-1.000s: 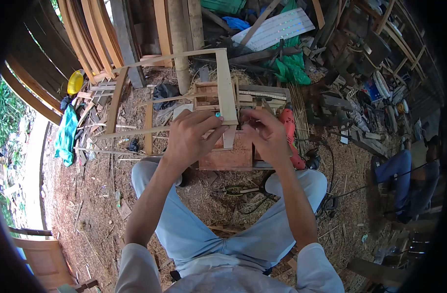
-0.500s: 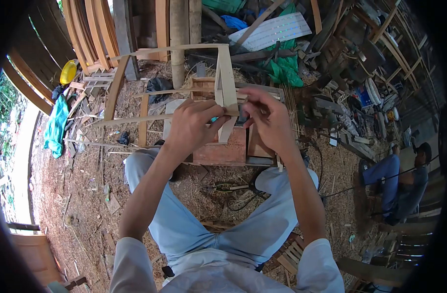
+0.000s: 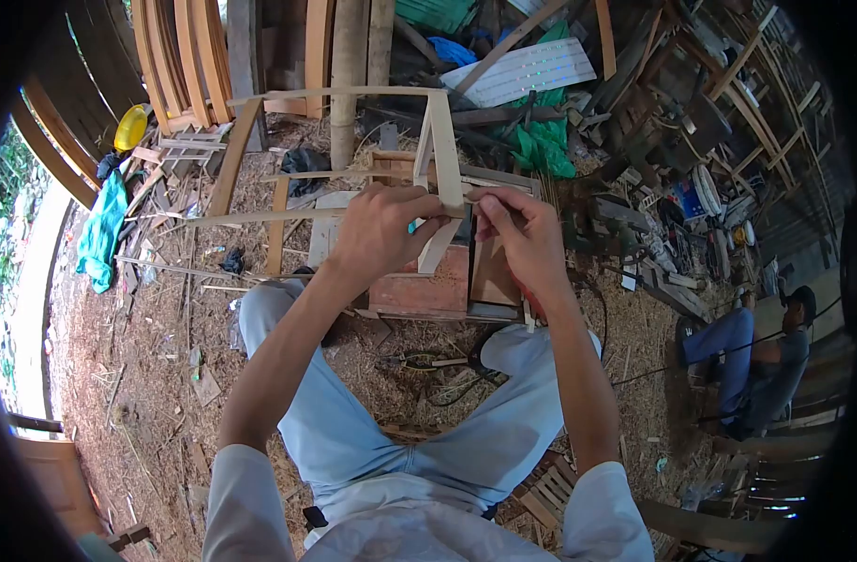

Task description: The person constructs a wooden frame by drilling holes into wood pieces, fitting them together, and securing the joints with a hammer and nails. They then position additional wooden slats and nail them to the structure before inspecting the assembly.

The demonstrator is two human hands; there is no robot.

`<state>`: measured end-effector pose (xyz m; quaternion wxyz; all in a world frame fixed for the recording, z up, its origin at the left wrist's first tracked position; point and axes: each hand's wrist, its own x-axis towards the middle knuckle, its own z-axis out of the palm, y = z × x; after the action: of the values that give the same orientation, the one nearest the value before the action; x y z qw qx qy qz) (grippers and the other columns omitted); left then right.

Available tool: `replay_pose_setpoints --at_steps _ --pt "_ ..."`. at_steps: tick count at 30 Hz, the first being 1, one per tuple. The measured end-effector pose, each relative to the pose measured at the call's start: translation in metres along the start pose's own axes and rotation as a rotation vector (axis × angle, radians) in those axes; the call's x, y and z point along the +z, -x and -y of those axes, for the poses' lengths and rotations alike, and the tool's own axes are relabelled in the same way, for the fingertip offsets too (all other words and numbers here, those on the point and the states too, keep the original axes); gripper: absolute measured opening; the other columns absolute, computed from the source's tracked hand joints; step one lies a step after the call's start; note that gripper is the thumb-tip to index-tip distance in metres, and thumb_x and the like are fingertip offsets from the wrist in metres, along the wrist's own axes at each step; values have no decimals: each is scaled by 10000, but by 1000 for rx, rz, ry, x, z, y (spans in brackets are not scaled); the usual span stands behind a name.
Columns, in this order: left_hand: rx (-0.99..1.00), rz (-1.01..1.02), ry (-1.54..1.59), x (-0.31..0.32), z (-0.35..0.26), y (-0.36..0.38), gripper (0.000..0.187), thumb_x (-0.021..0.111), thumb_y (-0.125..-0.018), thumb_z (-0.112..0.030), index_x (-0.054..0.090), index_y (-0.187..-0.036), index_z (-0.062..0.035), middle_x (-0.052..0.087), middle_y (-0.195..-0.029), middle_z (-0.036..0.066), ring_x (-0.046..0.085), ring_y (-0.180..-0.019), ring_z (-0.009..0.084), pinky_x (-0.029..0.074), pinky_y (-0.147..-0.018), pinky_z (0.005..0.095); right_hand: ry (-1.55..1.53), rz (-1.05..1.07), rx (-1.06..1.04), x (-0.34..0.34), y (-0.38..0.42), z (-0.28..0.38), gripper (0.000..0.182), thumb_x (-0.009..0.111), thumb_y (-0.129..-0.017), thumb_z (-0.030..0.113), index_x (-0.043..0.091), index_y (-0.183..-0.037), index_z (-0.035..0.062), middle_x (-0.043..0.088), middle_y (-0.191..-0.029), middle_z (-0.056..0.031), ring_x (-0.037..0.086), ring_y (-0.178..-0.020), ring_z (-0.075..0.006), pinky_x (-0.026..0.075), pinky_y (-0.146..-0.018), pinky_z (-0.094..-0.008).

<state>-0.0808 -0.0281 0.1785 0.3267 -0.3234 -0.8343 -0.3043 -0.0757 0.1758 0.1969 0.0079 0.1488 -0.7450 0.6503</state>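
Observation:
My left hand (image 3: pixel 386 229) is closed round the near corner of a light wooden frame (image 3: pixel 444 150), where a long slat meets an upright piece. On the other side of that joint, my right hand (image 3: pixel 522 225) has thumb and fingers pinched together at the wood's edge; what lies between the fingertips is too small to make out. Long thin slats (image 3: pixel 260 217) of the frame reach out to the left. Below the frame stands a reddish wooden box (image 3: pixel 419 292).
Pliers (image 3: pixel 417 361) lie on the shavings-covered floor between my knees. A seated person (image 3: pixel 775 361) is at the right. Curved boards (image 3: pixel 189 61) lean at the back left, near a yellow helmet-like object (image 3: pixel 130 128). Scrap wood fills the back right.
My right hand's fingers have drawn together and come closer to the joint. The view has shifted slightly, while my left hand keeps its hold on the frame.

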Motion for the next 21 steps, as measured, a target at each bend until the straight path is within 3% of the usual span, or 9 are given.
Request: replay_pose_setpoints --at_steps 2,5,8,11,16,21 --pt "-10 29 -9 -4 -2 1 111 727 -740 -114 626 -755 -70 613 -706 51 585 -600 276 446 -593 385 41 15 18 0 0 1 197 588 -931 88 657 -1059 -46 670 -909 -77 603 -694 -108 498 -656 -240" --pt "-30 62 -18 -6 -3 2 113 726 -741 -112 622 -753 -69 608 -703 50 582 -600 276 448 -595 388 54 -48 -7 7 -4 5 156 634 -905 80 685 -1030 4 683 -871 -57 626 -693 -91 491 -609 -236" --pt "-29 45 -23 -5 -5 2 119 729 -740 -115 620 -753 -69 603 -699 49 579 -594 269 447 -598 388 103 -25 -117 8 -10 -1 156 656 -882 74 692 -1020 12 688 -835 -59 635 -697 -112 486 -603 -247" --pt "-27 32 -20 -6 -6 2 122 731 -741 -116 619 -757 -69 606 -696 49 572 -577 259 447 -592 384 332 -1 -189 8 -13 4 144 673 -858 70 703 -983 5 693 -835 -77 641 -709 -127 494 -616 -266" --pt "-80 71 13 -7 -7 4 114 724 -746 -94 618 -769 -61 622 -703 48 572 -561 242 455 -563 368 511 39 -361 7 -18 7 118 697 -823 67 717 -919 1 691 -845 -122 655 -721 -211 490 -630 -312" --pt "-72 72 13 -9 -7 3 125 718 -728 -56 611 -791 -43 634 -719 52 601 -595 231 470 -545 347 461 43 -278 11 -15 9 110 695 -816 74 721 -897 5 688 -840 -135 656 -730 -255 488 -632 -335"
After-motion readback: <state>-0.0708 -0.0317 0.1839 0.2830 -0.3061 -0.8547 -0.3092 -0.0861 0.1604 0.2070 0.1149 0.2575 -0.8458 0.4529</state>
